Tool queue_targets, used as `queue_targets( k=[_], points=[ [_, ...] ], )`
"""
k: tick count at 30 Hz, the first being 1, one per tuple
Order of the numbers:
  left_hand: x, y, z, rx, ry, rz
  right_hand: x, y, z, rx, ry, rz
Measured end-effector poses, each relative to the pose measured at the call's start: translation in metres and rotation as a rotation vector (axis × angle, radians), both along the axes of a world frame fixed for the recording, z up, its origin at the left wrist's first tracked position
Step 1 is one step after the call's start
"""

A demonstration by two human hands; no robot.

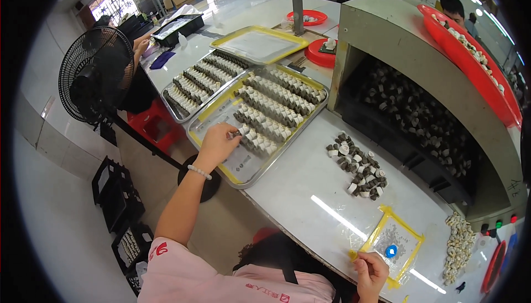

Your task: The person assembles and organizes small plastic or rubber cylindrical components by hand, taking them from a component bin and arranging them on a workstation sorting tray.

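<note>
My left hand [217, 143] reaches over a metal tray [239, 177] lined with yellow tape. Its fingertips close on a small dark-and-white piece at the near-left end of a row. Several rows of such dark-and-white pieces [271, 99] stand in this tray. At the lower right, my right hand [371, 271] pinches a small yellow piece [353, 255], too small to name. Close by it, a yellow-taped square [406, 256] on the table bears scattered tiny grey bits and a blue-and-white round cap [391, 251].
A loose pile of dark-and-white pieces [359, 166] lies before a grey machine [409, 32] with a dark, filled opening. Small pale parts [458, 247] are heaped at right. A second filled tray [202, 84] stands beyond mine. A black fan [91, 76] is at left.
</note>
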State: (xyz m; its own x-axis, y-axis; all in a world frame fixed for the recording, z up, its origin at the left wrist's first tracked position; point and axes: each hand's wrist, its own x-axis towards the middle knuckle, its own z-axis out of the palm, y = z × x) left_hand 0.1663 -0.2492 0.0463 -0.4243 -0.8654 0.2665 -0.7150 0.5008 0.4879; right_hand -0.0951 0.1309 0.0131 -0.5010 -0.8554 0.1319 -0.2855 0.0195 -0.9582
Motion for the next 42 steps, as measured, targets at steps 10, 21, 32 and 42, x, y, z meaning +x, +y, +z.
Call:
queue_targets(
  k=[10, 21, 32, 42],
  points=[
    [-0.014, 0.022, 0.016, -0.305, -0.101, 0.083, 0.003, -0.008, 0.007, 0.004, -0.024, -0.082],
    [-0.179, 0.132, -0.009, -0.055, 0.002, -0.809, -0.012, 0.017, 0.030, 0.056, 0.050, -0.074],
    [-0.166, 0.142, -0.013, 0.590, 0.192, -0.711, -0.152, 0.106, 0.047, 0.396, 0.623, -0.811],
    [-0.160, 0.211, -0.010, 1.821, 1.031, -0.589, -0.192, 0.101, 0.026, 0.615, 1.081, -0.708]
  ],
)
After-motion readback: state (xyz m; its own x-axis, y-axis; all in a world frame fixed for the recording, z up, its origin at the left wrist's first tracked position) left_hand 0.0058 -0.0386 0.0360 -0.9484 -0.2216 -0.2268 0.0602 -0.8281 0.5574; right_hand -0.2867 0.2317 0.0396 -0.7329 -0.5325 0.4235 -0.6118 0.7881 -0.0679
